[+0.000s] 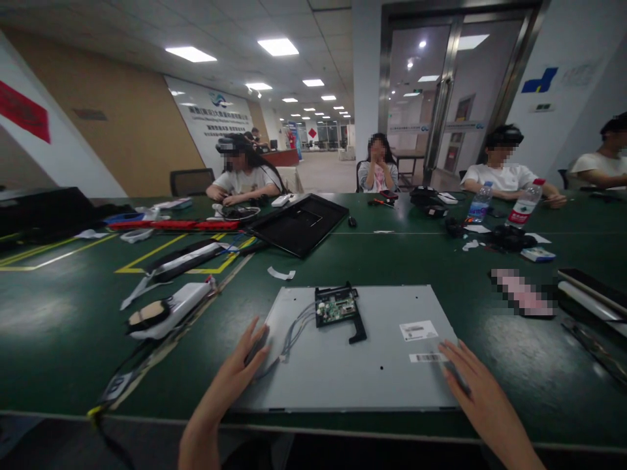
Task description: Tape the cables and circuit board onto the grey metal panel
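- Office with lit ceiling lamps (277, 47); green worktop (401, 254) in front of us, four people (242, 175) seated along its far side.
- Grey panel (337, 382) lies flat on our worktop, directly before us, near edge just beside the worktop's edge.
- Left grip (245, 356) spread at the panel's left side, right grip (473, 382) spread at its right; neither pinches anything. Firm contact: we cannot tell.
- Risk: we judge a pull toward us could bring the panel over the edge, so little worktop remains there.
- Risk: cables (294, 331) run from the circuit board (337, 311) toward our left fingers; a careless sweep might snag them.
- Risk: we see no fixing for the board; tilting could let it slide and strain the cables.
- Count: one panel, one board, one black bracket (360, 326), two labels (418, 330), two bottles (477, 209), one black monitor shell (304, 228). Cable strands: uncountable.
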`<state>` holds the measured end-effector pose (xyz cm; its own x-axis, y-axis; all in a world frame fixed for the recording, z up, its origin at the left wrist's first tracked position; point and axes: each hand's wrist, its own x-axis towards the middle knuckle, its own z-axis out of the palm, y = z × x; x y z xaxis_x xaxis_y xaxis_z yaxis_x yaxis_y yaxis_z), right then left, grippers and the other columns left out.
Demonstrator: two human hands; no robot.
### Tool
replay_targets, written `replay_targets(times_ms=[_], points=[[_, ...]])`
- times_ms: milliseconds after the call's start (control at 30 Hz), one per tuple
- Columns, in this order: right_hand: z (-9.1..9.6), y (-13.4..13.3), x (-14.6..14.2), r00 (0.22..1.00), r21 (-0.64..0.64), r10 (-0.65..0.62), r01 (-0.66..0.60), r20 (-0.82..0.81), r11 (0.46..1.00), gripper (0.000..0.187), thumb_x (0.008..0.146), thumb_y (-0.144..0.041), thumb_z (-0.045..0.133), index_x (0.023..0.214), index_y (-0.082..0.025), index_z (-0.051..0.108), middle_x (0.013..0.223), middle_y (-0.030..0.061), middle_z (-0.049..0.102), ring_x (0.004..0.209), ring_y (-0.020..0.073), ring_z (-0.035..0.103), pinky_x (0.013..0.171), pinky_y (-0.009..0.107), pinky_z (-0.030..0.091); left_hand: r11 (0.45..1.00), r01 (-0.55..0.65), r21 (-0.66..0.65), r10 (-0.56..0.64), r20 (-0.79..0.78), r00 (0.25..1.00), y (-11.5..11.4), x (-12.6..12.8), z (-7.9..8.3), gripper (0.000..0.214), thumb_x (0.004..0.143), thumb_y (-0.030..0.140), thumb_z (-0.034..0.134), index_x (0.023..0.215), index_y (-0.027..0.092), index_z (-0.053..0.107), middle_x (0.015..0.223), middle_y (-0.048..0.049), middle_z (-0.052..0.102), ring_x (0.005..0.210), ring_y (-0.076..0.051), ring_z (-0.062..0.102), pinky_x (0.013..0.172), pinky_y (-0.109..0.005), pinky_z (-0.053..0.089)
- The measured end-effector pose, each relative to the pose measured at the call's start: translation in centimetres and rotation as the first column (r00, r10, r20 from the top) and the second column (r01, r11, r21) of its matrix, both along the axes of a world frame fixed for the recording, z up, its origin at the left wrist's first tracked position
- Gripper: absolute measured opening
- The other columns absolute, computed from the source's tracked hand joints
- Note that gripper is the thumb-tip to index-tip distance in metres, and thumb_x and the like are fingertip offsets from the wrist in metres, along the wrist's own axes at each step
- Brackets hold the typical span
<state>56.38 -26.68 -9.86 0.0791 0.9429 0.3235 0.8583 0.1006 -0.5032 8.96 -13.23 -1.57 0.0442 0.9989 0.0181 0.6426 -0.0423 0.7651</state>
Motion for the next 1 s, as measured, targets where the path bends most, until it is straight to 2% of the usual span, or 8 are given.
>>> replay_targets(times_ms=[100, 200, 300, 433, 600, 800, 1000], points=[[-0.2, 0.0, 0.0, 1.0, 0.016, 0.0, 0.0, 0.005, 1.0, 0.046, 0.095, -0.042, 0.044, 0.137, -0.028, 0.054, 0.143, 0.0033, 0.053, 0.138, 0.0311, 0.04, 0.113, 0.055, 0.037, 0.999, 0.0, 0.038, -0.005, 0.115, 0.993, -0.4, -0.4, -0.5, 0.094, 0.077, 0.069, 0.054, 0.155, 0.035, 0.013, 0.151, -0.0063, 0.042, 0.14, -0.027, 0.035, 0.117, -0.045, 0.027], [-0.2, 0.0, 0.0, 1.0, 0.022, 0.008, -0.008, 0.016, 1.0, 0.045, 0.096, -0.04, 0.043, 0.138, -0.028, 0.054, 0.142, 0.0031, 0.054, 0.138, 0.0309, 0.04, 0.112, 0.055, 0.038, 0.997, -0.019, 0.075, 0.007, 0.153, 0.988, -0.4, -0.7, -1.5, 0.095, 0.078, 0.068, 0.055, 0.155, 0.033, 0.012, 0.151, -0.0088, 0.041, 0.138, -0.026, 0.04, 0.115, -0.044, 0.031], [-0.1, 0.0, -0.1, 1.0, 0.029, 0.008, -0.009, 0.023, 1.0, 0.045, 0.096, -0.04, 0.043, 0.137, -0.027, 0.054, 0.141, 0.0035, 0.055, 0.138, 0.0309, 0.04, 0.112, 0.055, 0.039, 0.994, -0.043, 0.104, 0.026, 0.166, 0.986, -0.4, -0.9, -2.1, 0.091, 0.079, 0.065, 0.058, 0.153, 0.03, 0.019, 0.146, -0.0108, 0.048, 0.133, -0.026, 0.047, 0.114, -0.044, 0.034], [-0.1, 0.1, -0.1, 0.999, 0.035, 0.013, -0.014, 0.035, 0.999, 0.044, 0.097, -0.04, 0.041, 0.136, -0.024, 0.055, 0.142, 0.0042, 0.054, 0.138, 0.0304, 0.04, 0.112, 0.054, 0.038, 0.979, -0.091, 0.181, 0.052, 0.211, 0.976, -0.5, -1.0, -2.0, 0.082, 0.08, 0.063, 0.059, 0.147, 0.023, 0.032, 0.136, -0.0144, 0.058, 0.125, -0.028, 0.055, 0.108, -0.048, 0.041], [-0.2, 0.1, 0.1, 0.998, 0.053, 0.0, -0.003, 0.056, 0.999, 0.045, 0.098, -0.041, 0.04, 0.137, -0.023, 0.052, 0.144, 0.0063, 0.051, 0.138, 0.0298, 0.04, 0.112, 0.053, 0.037, 0.972, -0.084, 0.219, 0.052, 0.149, 0.988, -0.4, -0.8, -1.9, 0.073, 0.079, 0.063, 0.059, 0.137, 0.02, 0.045, 0.125, -0.0135, 0.066, 0.118, -0.028, 0.061, 0.106, -0.049, 0.043], [-0.3, 0.5, 0.8, 0.997, 0.07, 0.005, -0.01, 0.082, 0.997, 0.047, 0.098, -0.043, 0.039, 0.137, -0.021, 0.051, 0.146, 0.0096, 0.048, 0.136, 0.0287, 0.042, 0.111, 0.05, 0.038, 0.963, -0.081, 0.257, 0.059, 0.092, 0.994, -0.2, -0.5, -2.1, 0.064, 0.08, 0.062, 0.056, 0.126, 0.019, 0.055, 0.119, -0.0118, 0.069, 0.113, -0.027, 0.064, 0.103, -0.044, 0.045], [0.4, 0.6, 0.8, 0.996, 0.076, -0.015, 0.009, 0.084, 0.997, 0.048, 0.097, -0.042, 0.038, 0.136, -0.019, 0.052, 0.145, 0.0123, 0.049, 0.134, 0.0281, 0.045, 0.111, 0.049, 0.038, 0.947, -0.054, 0.318, 0.053, 0.01, 0.999, 0.0, -0.1, -2.0, 0.055, 0.081, 0.058, 0.053, 0.119, 0.018, 0.062, 0.118, -0.0099, 0.069, 0.109, -0.025, 0.066, 0.099, -0.038, 0.048]])
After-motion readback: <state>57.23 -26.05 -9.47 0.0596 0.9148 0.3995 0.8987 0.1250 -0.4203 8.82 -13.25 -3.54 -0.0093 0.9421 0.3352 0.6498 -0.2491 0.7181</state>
